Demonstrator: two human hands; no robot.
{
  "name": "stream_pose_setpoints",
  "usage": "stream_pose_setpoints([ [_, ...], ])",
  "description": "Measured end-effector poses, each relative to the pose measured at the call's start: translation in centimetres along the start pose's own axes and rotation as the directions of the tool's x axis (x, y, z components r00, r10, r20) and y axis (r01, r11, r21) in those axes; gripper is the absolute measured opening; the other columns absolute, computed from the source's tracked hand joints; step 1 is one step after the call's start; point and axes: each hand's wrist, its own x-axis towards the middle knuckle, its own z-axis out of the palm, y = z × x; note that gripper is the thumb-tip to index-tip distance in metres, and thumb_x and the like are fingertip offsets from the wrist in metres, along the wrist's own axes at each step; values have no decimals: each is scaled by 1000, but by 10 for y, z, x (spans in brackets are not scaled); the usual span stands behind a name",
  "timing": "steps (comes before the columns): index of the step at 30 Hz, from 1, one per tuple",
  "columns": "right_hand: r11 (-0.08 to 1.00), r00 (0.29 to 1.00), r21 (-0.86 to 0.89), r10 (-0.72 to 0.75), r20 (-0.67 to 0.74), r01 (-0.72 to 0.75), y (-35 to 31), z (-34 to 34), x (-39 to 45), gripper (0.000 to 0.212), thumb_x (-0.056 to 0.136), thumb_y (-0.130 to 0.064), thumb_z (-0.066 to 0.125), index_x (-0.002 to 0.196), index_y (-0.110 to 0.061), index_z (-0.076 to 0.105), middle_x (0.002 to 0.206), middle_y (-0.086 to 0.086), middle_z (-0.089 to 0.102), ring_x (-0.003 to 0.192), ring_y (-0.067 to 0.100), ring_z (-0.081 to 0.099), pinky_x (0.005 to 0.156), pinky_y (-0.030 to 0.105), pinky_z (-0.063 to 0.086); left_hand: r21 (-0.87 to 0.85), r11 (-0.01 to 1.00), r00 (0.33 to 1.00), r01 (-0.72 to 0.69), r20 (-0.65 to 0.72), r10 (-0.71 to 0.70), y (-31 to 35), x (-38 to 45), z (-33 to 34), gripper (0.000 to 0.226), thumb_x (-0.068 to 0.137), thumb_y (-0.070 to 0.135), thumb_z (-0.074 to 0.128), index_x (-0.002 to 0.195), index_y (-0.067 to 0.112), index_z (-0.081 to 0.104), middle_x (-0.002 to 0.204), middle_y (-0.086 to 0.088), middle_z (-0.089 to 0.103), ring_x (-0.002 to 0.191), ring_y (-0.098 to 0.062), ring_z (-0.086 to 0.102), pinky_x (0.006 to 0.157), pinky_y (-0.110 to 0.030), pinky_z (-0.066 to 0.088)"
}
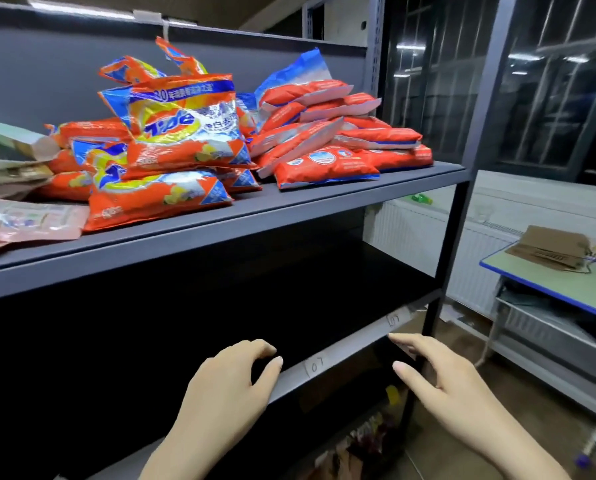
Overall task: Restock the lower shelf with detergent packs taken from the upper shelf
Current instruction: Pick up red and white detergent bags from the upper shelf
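Glossy orange detergent packs [172, 147] lie heaped on the grey metal upper shelf [289, 209] at twelve o'clock. Both the left hand [227, 386] and the right hand [442, 379] are empty, fingers loosely curled, seemingly brushing the lower shelf [341, 362] edge.

Both the left hand [234, 382] and the right hand [442, 379] are bare, without gloves or rings. Behind the fingers, the wrists and forearms show no sleeves. Fingernails are short and unpainted.

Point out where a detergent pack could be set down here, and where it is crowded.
The lower shelf looks dark and bare between the left hand and right hand. On the upper shelf, only the front strip and right corner are bare; detergent packs crowd the middle.
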Motion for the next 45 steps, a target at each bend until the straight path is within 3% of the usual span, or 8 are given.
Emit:
stream_pose_setpoints([
  [4,999,999,-35,37,-24,-38,15,-18,4,34,94,-37,53,126,-46,46,112,-40,41,73,-31,39,75,-1,34,-15,1000,1000,-24,19,24,21,15,13,24,94,48,45,111,39,59,106,28,59,105,6,52,92,-22,42],
  [14,993,997,-97,59,-58,-64,72,-57,45,32,93,-47,48,121,-58,38,115,-47,35,95,-29,37,70,5,35,-10,991,990,-131,47,132,69,78,58,28,93,53,40,115,44,55,107,31,55,105,10,48,84,-13,39],
  [17,994,998,-102,41,-48,-46,88,-70,73,30,94,-46,48,116,-61,35,114,-48,34,84,-31,39,67,3,35,-11,991,991,-130,35,130,81,105,71,29,94,54,39,119,46,52,113,33,52,111,11,45,89,-13,38],
  [23,995,997,-104,-20,-76,12,115,-103,130,32,94,-42,50,122,-56,40,116,-45,36,111,-15,39,83,8,32,-17,985,986,-169,-2,169,113,161,82,33,91,57,39,118,44,54,111,31,55,110,9,48,90,-14,39],
  [25,994,994,-106,-43,-100,33,120,-116,146,33,94,-37,52,125,-48,46,118,-37,42,112,-15,39,86,0,27,-13,979,979,-204,-20,204,125,180,81,33,90,56,40,117,43,56,109,30,57,108,7,50,90,-18,41],
  [30,991,986,-84,-110,-129,100,123,-148,196,33,93,-32,55,125,-41,51,117,-27,49,109,-9,44,81,-6,27,-16,964,959,-266,-107,263,152,211,66,41,84,60,37,114,41,59,106,31,59,99,8,54,84,-18,44],
  [38,937,923,-42,-348,-165,346,116,-198,313,35,90,-30,57,125,-36,54,122,-14,58,111,4,54,87,20,36,-59,953,901,-298,-347,260,197,290,26,18,89,44,55,97,33,67,93,21,67,90,5,60,80,-20,46],
  [45,863,858,16,-500,-121,505,93,-227,431,35,91,-26,59,126,-25,56,125,-4,58,106,9,54,86,17,34,101,993,857,-54,-506,98,214,392,-18,21,93,27,56,105,16,68,102,2,69,91,-13,62,80,-26,44],
])
